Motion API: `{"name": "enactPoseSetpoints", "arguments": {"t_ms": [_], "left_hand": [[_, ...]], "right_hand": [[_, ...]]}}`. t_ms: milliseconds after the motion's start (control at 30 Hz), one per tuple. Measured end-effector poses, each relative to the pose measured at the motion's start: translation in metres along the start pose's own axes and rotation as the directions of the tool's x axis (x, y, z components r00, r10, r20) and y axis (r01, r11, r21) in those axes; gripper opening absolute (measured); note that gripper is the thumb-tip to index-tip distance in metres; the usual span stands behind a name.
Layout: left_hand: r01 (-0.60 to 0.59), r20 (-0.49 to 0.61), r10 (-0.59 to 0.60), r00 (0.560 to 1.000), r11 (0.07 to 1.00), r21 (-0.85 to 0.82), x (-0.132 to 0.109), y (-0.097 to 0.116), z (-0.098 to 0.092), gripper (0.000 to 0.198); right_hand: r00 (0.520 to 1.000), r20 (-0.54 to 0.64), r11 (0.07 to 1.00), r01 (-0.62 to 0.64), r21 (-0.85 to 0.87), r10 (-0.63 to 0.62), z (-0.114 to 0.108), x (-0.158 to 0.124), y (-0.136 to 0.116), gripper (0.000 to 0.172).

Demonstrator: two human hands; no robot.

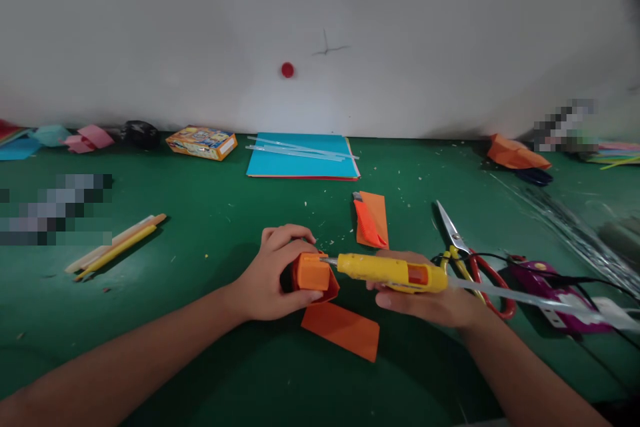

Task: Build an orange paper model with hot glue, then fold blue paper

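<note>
My left hand [277, 273] is closed around a small orange folded paper box [314, 272] just above the table. In my right hand [425, 300] is a yellow hot glue gun [390, 271], lying level with a clear glue stick [520, 295] trailing from its back end. The metal nozzle points left and is at the right edge of the paper box; whether it touches, I cannot tell. Below the box an orange paper strip [343, 331] lies flat. Beyond the glue gun, an orange box cutter [367, 221] rests on another orange paper piece [379, 210].
Scissors [463, 260] and a purple power strip [560, 297] with black cords lie at the right. Clear glue sticks [300, 150] rest on blue paper sheets [280, 167] by the wall. Rolled paper sticks [120, 248] lie left, near a patterned box [203, 142].
</note>
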State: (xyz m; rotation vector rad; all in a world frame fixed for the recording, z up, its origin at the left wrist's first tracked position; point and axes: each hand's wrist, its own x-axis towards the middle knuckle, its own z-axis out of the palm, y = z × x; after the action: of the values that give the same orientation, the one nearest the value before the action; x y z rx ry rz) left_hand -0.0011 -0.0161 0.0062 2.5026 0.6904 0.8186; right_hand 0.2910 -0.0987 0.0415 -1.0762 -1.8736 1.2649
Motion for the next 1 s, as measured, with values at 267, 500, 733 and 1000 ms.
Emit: {"name": "enactPoseSetpoints", "arguments": {"t_ms": [267, 500, 733, 1000], "left_hand": [[0.004, 0.012, -0.004, 1.0, 1.0, -0.02, 0.001, 0.003, 0.0, 0.044], [0.002, 0.003, -0.002, 1.0, 0.999, -0.032, 0.001, 0.002, 0.001, 0.044], [0.009, 0.011, -0.009, 1.0, 1.0, -0.013, 0.0, 0.001, 0.002, 0.046], [-0.033, -0.018, 0.033, 0.999, 0.999, -0.004, 0.0, 0.0, 0.003, 0.046]], "right_hand": [[0.998, -0.059, 0.999, -0.003, -0.039, 0.0, 0.012, 0.003, -0.004, 0.027], [0.998, -0.054, 0.994, -0.033, -0.104, 0.028, 0.018, 0.006, -0.011, 0.029], [0.994, -0.06, 0.986, -0.101, -0.132, 0.094, 0.021, 0.003, -0.012, 0.036], [0.997, -0.019, 0.984, -0.083, -0.157, 0.081, 0.022, 0.003, -0.011, 0.035]]}}
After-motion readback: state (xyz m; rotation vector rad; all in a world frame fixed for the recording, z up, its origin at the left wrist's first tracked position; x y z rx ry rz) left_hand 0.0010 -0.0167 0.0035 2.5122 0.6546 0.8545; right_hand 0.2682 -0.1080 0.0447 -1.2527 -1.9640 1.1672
